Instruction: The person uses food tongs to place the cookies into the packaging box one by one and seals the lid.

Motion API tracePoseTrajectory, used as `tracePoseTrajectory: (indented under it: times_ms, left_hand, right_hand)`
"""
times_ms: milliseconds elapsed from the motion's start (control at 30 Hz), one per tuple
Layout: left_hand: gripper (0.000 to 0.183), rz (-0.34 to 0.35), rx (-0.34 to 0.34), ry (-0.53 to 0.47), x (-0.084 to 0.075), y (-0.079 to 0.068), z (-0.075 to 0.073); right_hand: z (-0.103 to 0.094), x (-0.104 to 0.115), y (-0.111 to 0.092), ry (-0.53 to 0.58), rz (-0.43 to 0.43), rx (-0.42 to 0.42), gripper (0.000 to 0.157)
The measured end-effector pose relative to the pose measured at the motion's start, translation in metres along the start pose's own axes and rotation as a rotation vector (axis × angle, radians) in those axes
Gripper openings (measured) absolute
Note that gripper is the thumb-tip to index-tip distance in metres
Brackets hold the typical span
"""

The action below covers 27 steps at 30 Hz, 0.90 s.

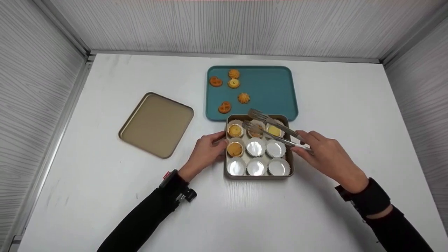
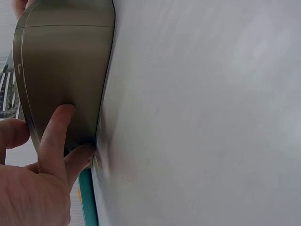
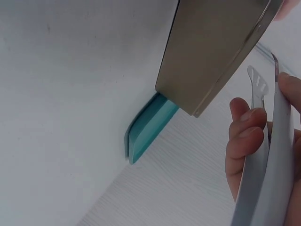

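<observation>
While my left hand (image 1: 209,151) presses fairly straight fingers to the tin (image 1: 259,177) on the table (image 1: 217,213) beside the teal tray (image 1: 269,87), I have the right hand (image 1: 327,155) pinching tongs (image 1: 286,130) above the tin's cups (image 1: 255,147).

back-row middle cookie (image 1: 254,134): partly covered by tongs (image 1: 285,130) | left wrist: tin (image 2: 68,61) cut off at top

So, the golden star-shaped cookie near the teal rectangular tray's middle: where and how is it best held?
Likely by opposite ribbed edges of the cookie, from above and the right: it lies flat and separate, with bare tray on that side.
</observation>
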<state>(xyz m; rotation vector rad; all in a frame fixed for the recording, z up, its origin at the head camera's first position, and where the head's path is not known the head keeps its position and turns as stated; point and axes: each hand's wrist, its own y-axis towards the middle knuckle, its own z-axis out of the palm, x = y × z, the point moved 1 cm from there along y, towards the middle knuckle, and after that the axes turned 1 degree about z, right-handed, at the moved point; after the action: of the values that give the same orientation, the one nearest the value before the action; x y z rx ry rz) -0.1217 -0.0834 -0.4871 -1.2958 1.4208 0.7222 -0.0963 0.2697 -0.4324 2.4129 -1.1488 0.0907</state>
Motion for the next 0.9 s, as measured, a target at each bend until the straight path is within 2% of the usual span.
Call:
tracePoseTrajectory:
  times_ms: [200, 400, 500, 767, 900]
  left_hand:
    - [0.050, 0.002, 0.012, -0.016, 0.001, -0.001, 0.001]
    - [0.050, 0.014, -0.001, 0.002, 0.000, -0.001, -0.001]
    - [0.050, 0.012, 0.001, -0.009, 0.001, -0.001, 0.000]
    - [0.050, 0.025, -0.007, 0.026, 0.003, 0.001, 0.000]
    - [0.050, 0.024, -0.007, 0.032, 0.002, 0.001, 0.000]
  right_hand:
    - [0.000, -0.009, 0.017, -0.077, 0.041, -0.051, 0.047]
    - [0.004, -0.023, 0.044, -0.151, 0.094, -0.056, 0.047]
    - [0.006, -0.029, 0.058, -0.166, 0.133, -0.006, 0.047]
    - [0.007, -0.043, 0.088, -0.130, 0.279, 0.236, 0.049]
    - [0.011, -0.050, 0.096, -0.110, 0.288, 0.280, 0.044]
